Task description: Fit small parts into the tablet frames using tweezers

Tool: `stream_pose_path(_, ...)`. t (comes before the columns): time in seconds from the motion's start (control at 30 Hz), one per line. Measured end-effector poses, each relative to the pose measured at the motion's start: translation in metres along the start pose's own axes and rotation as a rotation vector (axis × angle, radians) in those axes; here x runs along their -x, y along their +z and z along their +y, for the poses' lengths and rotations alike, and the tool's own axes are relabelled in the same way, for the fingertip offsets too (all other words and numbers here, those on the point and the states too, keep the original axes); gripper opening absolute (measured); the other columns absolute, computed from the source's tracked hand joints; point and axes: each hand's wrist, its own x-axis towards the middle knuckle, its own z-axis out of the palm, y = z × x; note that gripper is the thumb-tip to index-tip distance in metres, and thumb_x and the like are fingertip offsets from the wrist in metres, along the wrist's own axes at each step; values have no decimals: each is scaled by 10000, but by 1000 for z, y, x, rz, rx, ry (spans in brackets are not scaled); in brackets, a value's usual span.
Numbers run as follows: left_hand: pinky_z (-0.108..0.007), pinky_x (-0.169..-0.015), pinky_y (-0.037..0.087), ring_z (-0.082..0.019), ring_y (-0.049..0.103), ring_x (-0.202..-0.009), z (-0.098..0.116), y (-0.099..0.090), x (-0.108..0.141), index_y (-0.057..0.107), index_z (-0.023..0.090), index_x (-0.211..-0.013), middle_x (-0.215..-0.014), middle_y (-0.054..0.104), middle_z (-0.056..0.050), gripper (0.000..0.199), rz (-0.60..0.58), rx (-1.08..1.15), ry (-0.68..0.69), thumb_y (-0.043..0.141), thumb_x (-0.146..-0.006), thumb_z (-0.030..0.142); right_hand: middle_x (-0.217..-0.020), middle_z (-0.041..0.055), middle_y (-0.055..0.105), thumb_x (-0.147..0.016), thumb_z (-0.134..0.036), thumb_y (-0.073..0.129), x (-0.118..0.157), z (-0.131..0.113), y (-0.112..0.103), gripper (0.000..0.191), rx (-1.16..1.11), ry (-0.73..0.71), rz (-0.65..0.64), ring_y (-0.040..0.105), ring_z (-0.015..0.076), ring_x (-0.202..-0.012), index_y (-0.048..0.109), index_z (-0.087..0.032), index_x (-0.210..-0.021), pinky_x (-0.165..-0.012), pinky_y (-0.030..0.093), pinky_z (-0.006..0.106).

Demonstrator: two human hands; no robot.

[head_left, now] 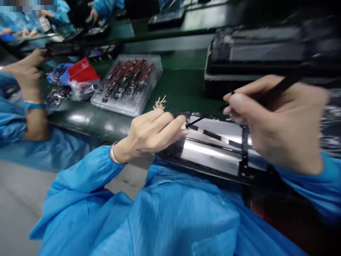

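Note:
My left hand (157,131) is closed in a pinch over the left end of a long open device assembly (213,154) with silvery panels and a black frame. A small white piece (183,125) shows at its fingertips, and a thin black strip (196,122) runs from there to the right. Above the assembly's right part, my right hand (282,121) grips a slim black pen-like tool (282,83); blur hides its exact kind. Behind my left hand lies a little bunch of pale thin strips (160,103).
A clear plastic tray (151,89) holds several red and black boards. Beside it are a red piece (83,71) and plastic bags (82,89). Stacked black assemblies (258,53) stand at the back right. A co-worker's hand (30,76) is at left on the green bench (181,81).

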Motion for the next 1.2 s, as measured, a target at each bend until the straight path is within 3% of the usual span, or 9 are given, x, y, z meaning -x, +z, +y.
stream_pose_path(0.13,-339,-514,311,-158,550,-592,-4,29,-61,616,195,-805,-621,520,-6,330,34,-94,48,460,-1074,308,-712,-2,669,-899,-237,735,-6,2,5,111,-86,-8,95,569,132,-614,726,-216,-790,-575,421,314)
stream_pose_path(0.27,-331,-517,278,-134,492,-557,-6,44,-79,566,185,-697,-594,518,4,338,109,-125,66,504,-1030,179,-772,1,688,-934,-308,713,-7,7,2,118,-162,13,69,592,135,-681,740,-216,-865,-627,456,300)
stream_pose_path(0.33,-290,-520,301,-108,483,-554,-12,48,-78,610,164,-747,-615,552,15,267,117,33,-13,549,-1007,172,-825,9,703,-977,-380,657,-11,9,-1,186,-153,9,52,575,131,-682,746,-223,-929,-640,458,301)
stream_pose_path(0.5,-201,-485,317,-61,421,-522,-23,55,-74,698,167,-846,-612,542,51,201,149,742,-442,661,-985,307,-813,14,711,-951,-415,683,-21,15,-5,218,8,-31,-85,585,142,-708,758,-219,-895,-626,425,289)
stream_pose_path(0.7,-204,-434,324,-67,450,-501,-13,58,-71,754,171,-841,-625,596,21,279,114,994,-625,692,-965,413,-764,6,664,-919,-376,721,-18,22,0,177,-16,-59,-140,576,152,-687,715,-225,-827,-633,434,316)
stream_pose_path(0.8,-200,-467,386,-64,516,-515,-9,57,-64,757,179,-977,-719,684,13,218,118,895,-558,648,-1003,366,-767,-6,650,-929,-339,711,-14,21,-4,128,10,-73,-110,567,148,-688,698,-242,-847,-626,426,315)
stream_pose_path(0.9,-204,-590,470,-86,656,-662,-13,54,-50,728,171,-1083,-879,764,-13,222,10,634,-310,569,-1051,323,-753,-4,632,-953,-344,678,-10,18,-17,179,87,-96,-126,571,160,-703,661,-246,-804,-641,424,327)
stream_pose_path(1.0,-231,-634,472,-112,676,-711,-21,56,-33,706,164,-1072,-803,730,-4,251,-140,398,-137,497,-1077,302,-771,11,636,-965,-298,635,-4,20,-37,158,293,-95,-285,571,183,-723,643,-255,-813,-641,415,343)
stream_pose_path(1.2,-257,-602,463,-135,636,-679,-30,70,-22,695,158,-1008,-749,671,-7,223,-227,359,-88,499,-1062,249,-874,28,698,-912,-241,557,8,46,-72,130,497,4,-573,633,234,-804,675,-274,-872,-648,448,361)
